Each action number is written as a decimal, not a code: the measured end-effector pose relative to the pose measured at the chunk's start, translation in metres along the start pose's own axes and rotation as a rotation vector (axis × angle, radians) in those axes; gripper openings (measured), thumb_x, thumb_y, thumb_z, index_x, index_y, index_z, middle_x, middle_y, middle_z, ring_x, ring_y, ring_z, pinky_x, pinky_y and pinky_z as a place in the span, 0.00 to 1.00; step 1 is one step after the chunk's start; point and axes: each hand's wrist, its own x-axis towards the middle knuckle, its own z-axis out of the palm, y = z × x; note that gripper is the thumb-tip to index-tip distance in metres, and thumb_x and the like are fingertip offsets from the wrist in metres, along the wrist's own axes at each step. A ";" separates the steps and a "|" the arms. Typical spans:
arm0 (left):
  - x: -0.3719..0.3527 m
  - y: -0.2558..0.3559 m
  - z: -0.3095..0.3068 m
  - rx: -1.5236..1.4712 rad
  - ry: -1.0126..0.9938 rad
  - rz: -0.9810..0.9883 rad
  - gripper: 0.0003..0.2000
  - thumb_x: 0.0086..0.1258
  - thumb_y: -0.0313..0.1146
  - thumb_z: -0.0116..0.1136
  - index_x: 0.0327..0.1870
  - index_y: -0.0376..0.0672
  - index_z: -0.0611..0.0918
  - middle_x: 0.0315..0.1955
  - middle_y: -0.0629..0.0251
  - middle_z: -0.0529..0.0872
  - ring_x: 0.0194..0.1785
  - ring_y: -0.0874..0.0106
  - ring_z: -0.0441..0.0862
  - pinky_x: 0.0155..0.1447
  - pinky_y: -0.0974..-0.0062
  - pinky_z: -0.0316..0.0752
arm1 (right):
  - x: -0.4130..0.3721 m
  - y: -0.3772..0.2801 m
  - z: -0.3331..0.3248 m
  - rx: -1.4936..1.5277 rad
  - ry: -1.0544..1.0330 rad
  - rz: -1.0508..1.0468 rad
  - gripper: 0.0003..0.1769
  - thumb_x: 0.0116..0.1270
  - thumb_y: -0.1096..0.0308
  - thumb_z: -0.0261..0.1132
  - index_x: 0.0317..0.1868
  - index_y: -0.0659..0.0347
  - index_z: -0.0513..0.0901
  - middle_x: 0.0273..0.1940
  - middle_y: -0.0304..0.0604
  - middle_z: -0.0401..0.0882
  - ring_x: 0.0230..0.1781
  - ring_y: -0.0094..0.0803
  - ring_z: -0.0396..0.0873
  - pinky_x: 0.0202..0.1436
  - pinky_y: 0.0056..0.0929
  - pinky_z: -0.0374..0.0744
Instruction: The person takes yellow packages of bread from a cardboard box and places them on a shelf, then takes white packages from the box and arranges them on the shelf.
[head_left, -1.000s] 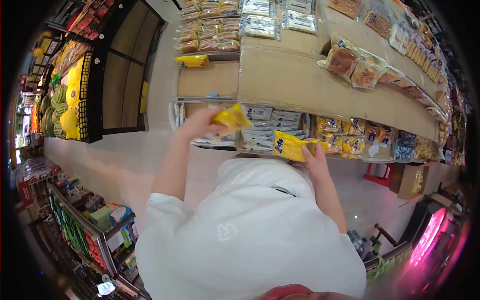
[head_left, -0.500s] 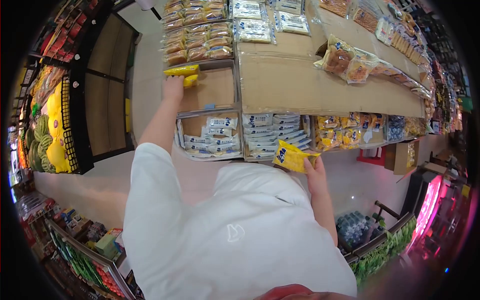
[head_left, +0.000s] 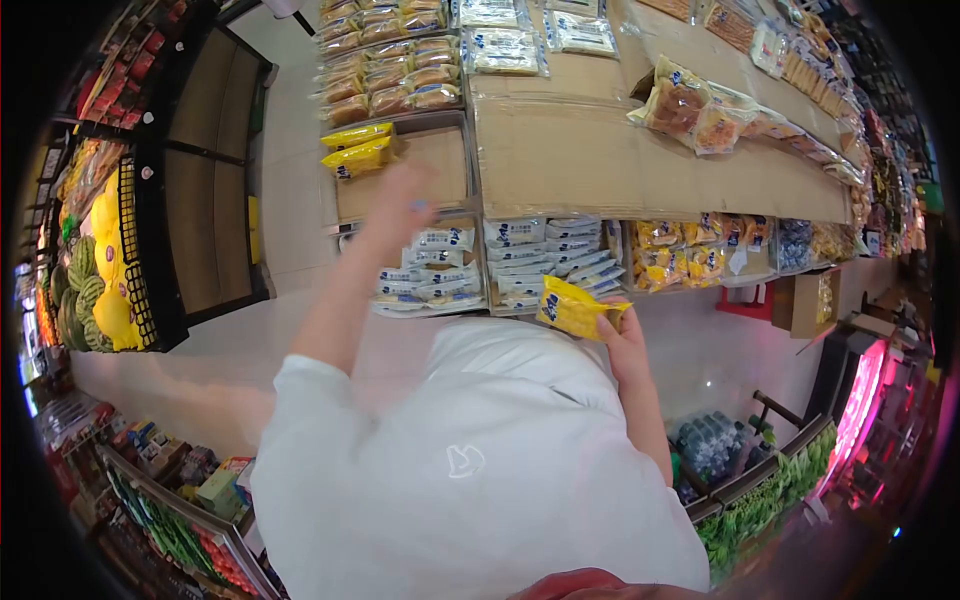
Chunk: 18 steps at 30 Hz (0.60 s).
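My right hand (head_left: 627, 338) is closed on one end of a yellow bread packet (head_left: 572, 308) with blue print, held in front of my body. Over the cardboard-lined tray (head_left: 448, 165) is my left hand (head_left: 405, 195), smeared by motion, so its fingers cannot be made out. Two yellow bread packets, a front one (head_left: 360, 157) and a back one (head_left: 357, 137), lie side by side in the tray's far left corner, apart from that hand.
Several rows of packaged bread rolls (head_left: 390, 75) lie beyond the tray. Nearer me are white packets (head_left: 430, 280) and smaller yellow packets (head_left: 680, 255). Bare cardboard (head_left: 600, 160) covers the middle of the display. A dark shelf unit (head_left: 205, 200) stands left.
My left hand has let go of the yellow bread packet in the tray and moved right and toward me. My right hand still holds its packet, shifted slightly left.
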 end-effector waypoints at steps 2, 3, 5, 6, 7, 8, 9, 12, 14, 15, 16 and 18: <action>0.001 0.074 0.003 -0.204 -0.156 0.140 0.25 0.58 0.35 0.69 0.56 0.42 0.76 0.55 0.53 0.77 0.62 0.53 0.70 0.65 0.57 0.66 | 0.001 -0.015 0.013 -0.086 -0.099 0.017 0.19 0.68 0.77 0.63 0.57 0.58 0.72 0.52 0.37 0.75 0.54 0.24 0.72 0.60 0.25 0.72; -0.001 0.102 0.004 -0.240 -0.209 0.271 0.25 0.58 0.37 0.69 0.56 0.42 0.76 0.56 0.53 0.77 0.63 0.53 0.70 0.65 0.57 0.66 | 0.002 -0.021 0.020 -0.130 -0.150 0.025 0.19 0.67 0.77 0.63 0.57 0.58 0.72 0.52 0.37 0.75 0.54 0.24 0.72 0.60 0.25 0.71; -0.015 0.132 0.020 -0.281 -0.280 0.342 0.25 0.58 0.41 0.69 0.55 0.42 0.76 0.53 0.55 0.80 0.59 0.55 0.75 0.60 0.58 0.71 | 0.006 -0.024 0.029 -0.157 -0.275 -0.026 0.20 0.66 0.78 0.63 0.58 0.58 0.72 0.55 0.39 0.75 0.56 0.25 0.72 0.62 0.26 0.70; -0.014 0.139 0.019 -0.260 -0.451 0.281 0.25 0.58 0.41 0.69 0.55 0.43 0.76 0.51 0.55 0.81 0.57 0.56 0.77 0.58 0.59 0.72 | 0.009 -0.025 0.033 -0.170 -0.338 -0.053 0.21 0.66 0.78 0.63 0.59 0.59 0.71 0.56 0.40 0.75 0.57 0.25 0.72 0.62 0.26 0.70; -0.013 0.146 0.016 -0.239 -0.621 0.218 0.24 0.58 0.41 0.69 0.54 0.43 0.77 0.49 0.56 0.82 0.55 0.56 0.78 0.57 0.60 0.74 | 0.011 -0.026 0.036 -0.221 -0.368 -0.075 0.21 0.66 0.78 0.63 0.59 0.59 0.71 0.57 0.41 0.74 0.58 0.27 0.72 0.63 0.27 0.69; -0.013 0.150 0.014 -0.217 -0.789 0.152 0.24 0.58 0.41 0.69 0.54 0.44 0.77 0.46 0.56 0.83 0.53 0.57 0.80 0.55 0.61 0.75 | 0.014 -0.028 0.039 -0.271 -0.397 -0.099 0.22 0.66 0.79 0.63 0.59 0.59 0.71 0.58 0.41 0.74 0.59 0.28 0.72 0.64 0.28 0.69; -0.013 0.148 0.011 -0.165 -0.777 0.149 0.23 0.57 0.41 0.69 0.53 0.45 0.78 0.45 0.57 0.84 0.51 0.57 0.80 0.53 0.62 0.76 | 0.016 -0.030 0.042 -0.322 -0.426 -0.125 0.22 0.66 0.79 0.62 0.60 0.59 0.71 0.60 0.42 0.74 0.60 0.29 0.71 0.65 0.29 0.69; -0.015 0.121 -0.003 -0.039 -0.686 0.099 0.20 0.57 0.40 0.69 0.50 0.48 0.80 0.40 0.59 0.85 0.47 0.56 0.81 0.50 0.62 0.76 | 0.014 -0.034 0.065 0.003 -0.383 -0.204 0.21 0.67 0.80 0.60 0.60 0.61 0.72 0.60 0.44 0.74 0.62 0.32 0.72 0.67 0.31 0.68; -0.020 0.082 -0.018 0.040 -0.509 -0.014 0.18 0.56 0.38 0.69 0.48 0.50 0.81 0.38 0.60 0.85 0.46 0.55 0.81 0.49 0.61 0.76 | 0.016 -0.031 0.059 -0.063 -0.340 -0.130 0.19 0.69 0.79 0.57 0.60 0.62 0.72 0.59 0.45 0.75 0.62 0.32 0.73 0.66 0.32 0.69; -0.023 0.057 -0.026 0.098 -0.398 -0.079 0.17 0.56 0.37 0.69 0.47 0.50 0.81 0.38 0.60 0.84 0.45 0.55 0.81 0.48 0.60 0.76 | 0.017 -0.027 0.053 -0.095 -0.318 -0.092 0.18 0.70 0.78 0.56 0.60 0.62 0.72 0.59 0.45 0.76 0.61 0.33 0.73 0.66 0.33 0.70; -0.023 0.031 -0.032 0.169 -0.368 -0.187 0.17 0.55 0.36 0.69 0.46 0.49 0.81 0.38 0.60 0.84 0.46 0.55 0.80 0.50 0.60 0.75 | 0.019 -0.020 0.046 -0.081 -0.338 -0.066 0.17 0.71 0.77 0.55 0.59 0.62 0.72 0.58 0.45 0.77 0.60 0.33 0.74 0.65 0.33 0.71; -0.020 -0.026 -0.042 0.373 -0.278 -0.261 0.16 0.55 0.34 0.69 0.45 0.48 0.81 0.39 0.61 0.84 0.49 0.56 0.79 0.52 0.58 0.73 | 0.022 -0.003 0.029 -0.057 -0.375 -0.010 0.15 0.73 0.75 0.54 0.58 0.62 0.73 0.55 0.46 0.79 0.58 0.32 0.76 0.62 0.32 0.72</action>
